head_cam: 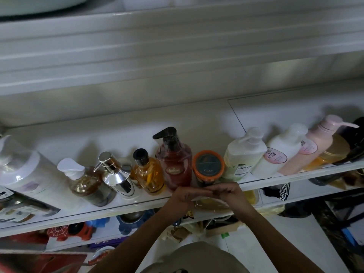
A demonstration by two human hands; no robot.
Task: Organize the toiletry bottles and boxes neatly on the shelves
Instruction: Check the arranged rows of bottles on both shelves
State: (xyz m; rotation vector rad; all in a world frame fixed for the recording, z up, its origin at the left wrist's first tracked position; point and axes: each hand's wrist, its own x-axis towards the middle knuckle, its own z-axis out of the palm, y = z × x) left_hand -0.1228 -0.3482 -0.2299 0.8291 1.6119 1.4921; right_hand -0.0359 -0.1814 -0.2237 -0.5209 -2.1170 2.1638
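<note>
A row of toiletries stands on the white upper shelf (137, 205): a brown bottle with a white cap (82, 180), a silver pump bottle (116, 176), an amber bottle with a black cap (147, 174), a red pump bottle (175, 162), an orange-lidded jar (207, 166), a pale green pump bottle (242, 156), a white bottle (279, 152) and a pink pump bottle (313, 148). My left hand (183, 196) and my right hand (228, 192) meet at the shelf's front edge just below the jar. Their bent fingertips touch, and I see nothing held.
A large white container (25, 170) and a printed box (23, 207) fill the shelf's left end. An amber jar (332, 152) and a dark bottle (356, 138) sit at the right end. The lower shelf holds a red spider-web toy (59, 232) and mixed clutter.
</note>
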